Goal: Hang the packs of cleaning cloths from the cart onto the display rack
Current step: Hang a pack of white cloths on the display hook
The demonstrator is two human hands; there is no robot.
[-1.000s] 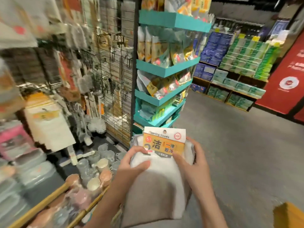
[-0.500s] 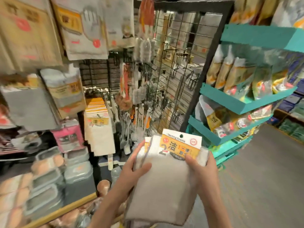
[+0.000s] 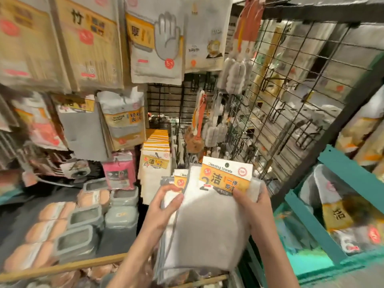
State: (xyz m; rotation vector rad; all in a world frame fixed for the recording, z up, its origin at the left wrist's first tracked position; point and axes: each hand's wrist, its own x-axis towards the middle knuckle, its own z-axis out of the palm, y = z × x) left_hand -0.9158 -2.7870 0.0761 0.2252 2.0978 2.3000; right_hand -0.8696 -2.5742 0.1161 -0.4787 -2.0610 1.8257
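I hold a stack of cleaning cloth packs point(image 3: 209, 227), grey-white cloths with orange and white "Cleaning towels" header cards, low in the middle of the view. My left hand point(image 3: 164, 208) grips the stack's left edge, thumb on the front. My right hand point(image 3: 252, 201) grips the front pack at its right side, thumb just under the header card. Straight ahead, matching packs point(image 3: 154, 163) hang in a row on the black wire display rack point(image 3: 166, 104). The cart is not in view.
Glove and cloth packs point(image 3: 155, 44) hang above and to the left. Brushes point(image 3: 199, 121) dangle on the rack's middle. A wire grid panel point(image 3: 291, 90) angles off to the right, beside teal shelves point(image 3: 332, 183). Grey lidded containers point(image 3: 87, 223) and a wooden rail point(image 3: 62, 269) lie below left.
The view has swung left and closer to the rack. Both hands have lifted the stack toward the hanging packs, and the packs in it have fanned apart at the left.
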